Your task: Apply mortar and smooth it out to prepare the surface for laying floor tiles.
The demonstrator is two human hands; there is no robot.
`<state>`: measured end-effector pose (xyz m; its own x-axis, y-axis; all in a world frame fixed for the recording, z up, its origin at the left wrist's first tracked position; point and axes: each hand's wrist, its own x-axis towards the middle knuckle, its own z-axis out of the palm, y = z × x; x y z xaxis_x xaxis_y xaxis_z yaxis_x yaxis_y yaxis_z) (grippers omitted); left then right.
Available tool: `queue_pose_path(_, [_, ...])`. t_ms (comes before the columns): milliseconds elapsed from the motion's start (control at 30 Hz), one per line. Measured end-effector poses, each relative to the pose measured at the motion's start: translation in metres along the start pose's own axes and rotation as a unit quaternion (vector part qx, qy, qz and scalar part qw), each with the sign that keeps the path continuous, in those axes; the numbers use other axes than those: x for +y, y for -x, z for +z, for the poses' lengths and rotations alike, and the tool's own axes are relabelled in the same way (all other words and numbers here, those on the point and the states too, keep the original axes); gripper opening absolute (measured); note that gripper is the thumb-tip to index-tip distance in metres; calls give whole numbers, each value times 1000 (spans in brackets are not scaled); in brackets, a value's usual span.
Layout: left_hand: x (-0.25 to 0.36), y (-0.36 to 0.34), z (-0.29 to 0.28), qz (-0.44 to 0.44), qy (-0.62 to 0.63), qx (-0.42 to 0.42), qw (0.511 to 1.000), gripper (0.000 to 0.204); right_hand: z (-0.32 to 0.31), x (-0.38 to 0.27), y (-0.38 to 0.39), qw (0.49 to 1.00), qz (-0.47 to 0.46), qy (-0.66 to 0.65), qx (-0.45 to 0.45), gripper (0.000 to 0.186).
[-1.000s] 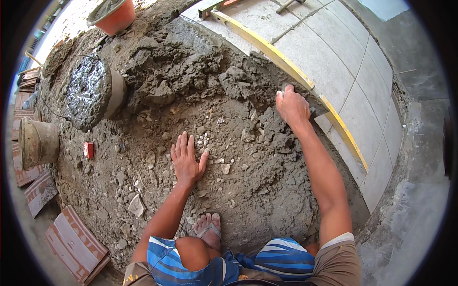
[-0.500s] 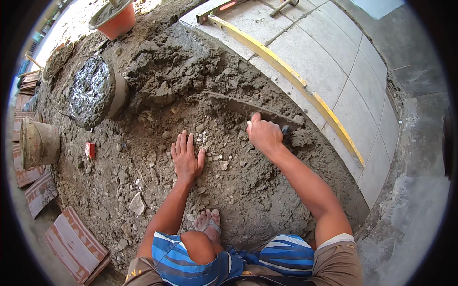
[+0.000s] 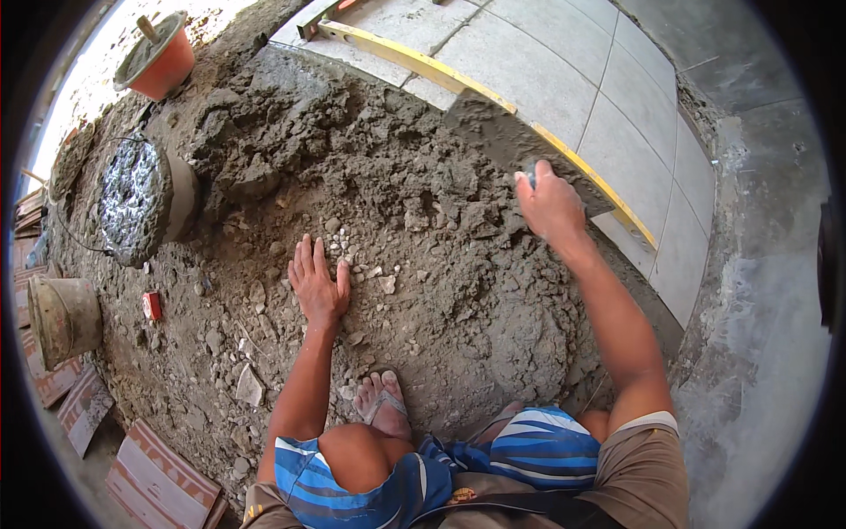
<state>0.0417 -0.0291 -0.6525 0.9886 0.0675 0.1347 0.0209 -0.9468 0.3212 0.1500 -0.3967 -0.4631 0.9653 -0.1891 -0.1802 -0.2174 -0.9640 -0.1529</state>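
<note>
My left hand [image 3: 317, 284] rests palm down on the pebbly ground, fingers stretched out, beside a few small white stone chips [image 3: 343, 240]. My right hand [image 3: 555, 207] is wrapped round the handle of a plastering trowel [image 3: 495, 132]. The trowel's long, mortar-smeared blade lies along the tile edge and covers part of a yellow straightedge [image 3: 414, 58]. Lumpy wet mortar [image 3: 370, 154] spreads between my hands and the pale floor tiles [image 3: 538, 66]. The straightedge lies on the tiles near their border.
An orange bucket [image 3: 166, 66] of mortar with a stick handle stands far left. Nearer are a tilted mortar-filled bucket [image 3: 181, 198], a dirty pail [image 3: 75, 317] and a small red box [image 3: 152, 306]. Reddish tiles [image 3: 163, 476] are stacked lower left. Grey concrete [image 3: 767, 353] borders the right.
My right hand has moved the trowel right and away from me, from the mortar up to the tile edge, and its blade has turned flatter. My left hand stays on the ground. The view has shifted.
</note>
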Motion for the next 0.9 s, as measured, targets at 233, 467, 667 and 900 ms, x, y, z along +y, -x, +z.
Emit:
queue_pose_path(233, [8, -1, 12, 7, -12, 6, 1000, 63, 76, 93, 43, 993, 95, 32, -59, 42])
queue_pose_path(467, [-3, 5, 11, 4, -20, 2, 1000, 62, 88, 41, 66, 992, -74, 17, -102, 36])
queue_pose_path(667, [10, -2, 4, 12, -11, 6, 1000, 62, 51, 4, 39, 997, -45, -56, 39, 33])
queue_pose_path(900, [-2, 3, 4, 8, -20, 6, 1000, 61, 58, -14, 51, 984, -123, -33, -124, 41])
